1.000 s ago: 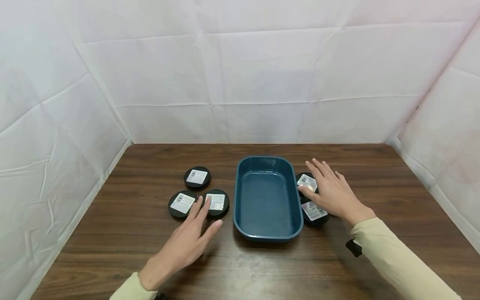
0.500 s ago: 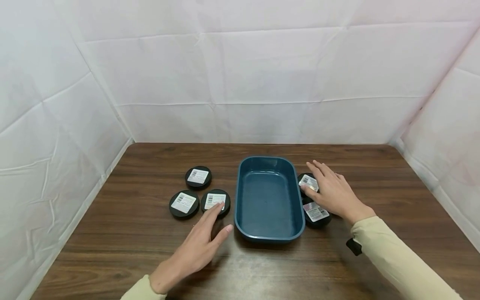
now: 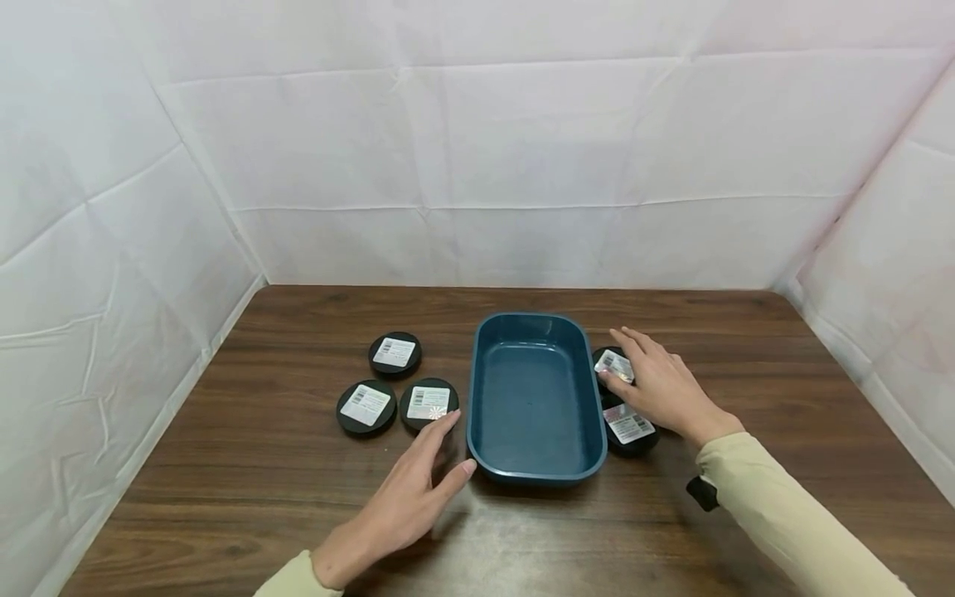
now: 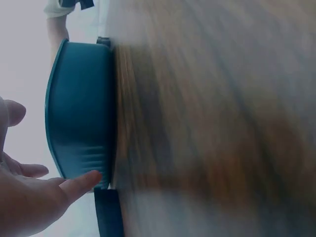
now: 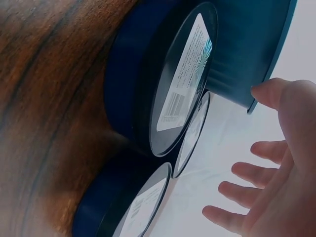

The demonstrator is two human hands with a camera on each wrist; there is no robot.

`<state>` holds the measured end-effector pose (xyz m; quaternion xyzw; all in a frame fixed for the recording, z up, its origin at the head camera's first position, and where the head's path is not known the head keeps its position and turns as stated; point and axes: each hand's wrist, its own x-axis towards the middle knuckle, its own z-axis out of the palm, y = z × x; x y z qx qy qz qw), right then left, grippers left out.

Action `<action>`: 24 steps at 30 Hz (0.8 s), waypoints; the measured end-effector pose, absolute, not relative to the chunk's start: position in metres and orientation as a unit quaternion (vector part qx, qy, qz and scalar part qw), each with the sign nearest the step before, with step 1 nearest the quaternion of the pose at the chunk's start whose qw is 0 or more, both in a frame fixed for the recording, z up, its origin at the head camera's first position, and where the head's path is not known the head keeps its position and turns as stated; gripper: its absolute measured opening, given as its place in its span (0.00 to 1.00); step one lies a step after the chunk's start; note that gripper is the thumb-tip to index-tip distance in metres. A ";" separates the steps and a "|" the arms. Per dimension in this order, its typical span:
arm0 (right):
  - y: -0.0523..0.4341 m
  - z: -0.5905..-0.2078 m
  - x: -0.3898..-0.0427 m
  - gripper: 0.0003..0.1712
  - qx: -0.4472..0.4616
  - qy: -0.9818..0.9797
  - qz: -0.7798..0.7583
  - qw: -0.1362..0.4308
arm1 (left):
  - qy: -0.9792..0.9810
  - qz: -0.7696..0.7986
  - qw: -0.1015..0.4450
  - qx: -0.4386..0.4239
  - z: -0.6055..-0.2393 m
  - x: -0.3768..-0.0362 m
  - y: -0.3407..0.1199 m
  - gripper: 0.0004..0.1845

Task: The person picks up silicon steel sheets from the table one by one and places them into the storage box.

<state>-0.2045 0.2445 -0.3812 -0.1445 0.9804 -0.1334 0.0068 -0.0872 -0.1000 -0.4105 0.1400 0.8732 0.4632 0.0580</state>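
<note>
— White sheeting all round, brown tabletop. Where's the blue tray?
— Centre. The left hand, fingers relaxed, lies beside a black tin; the right hand, fingers straight, rests over another tin.

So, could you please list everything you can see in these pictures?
tray: one, dark blue, middle of the table, nothing in it
left tins: three, black with white labels, clustered left of the tray
right tins: two in the head view, three in the right wrist view, black with labels, right of the tray
table: one, dark brown wood
sheeting: white, walls round the table
left hand: fingers straight, beside the tray's near left corner
right hand: flat over the far right tin
</note>
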 end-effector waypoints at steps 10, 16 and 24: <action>0.243 -0.383 -0.208 0.40 -0.152 0.980 -0.129 0.002 | 0.863 0.477 0.076 0.146 -0.413 -0.089 -0.096 0.37; 0.244 -0.382 -0.213 0.40 -0.169 0.980 -0.104 -0.004 | 0.851 0.497 0.100 0.137 -0.411 -0.091 -0.090 0.38; 0.242 -0.381 -0.218 0.41 -0.175 0.980 -0.093 0.006 | 0.835 0.522 0.123 0.121 -0.409 -0.093 -0.085 0.40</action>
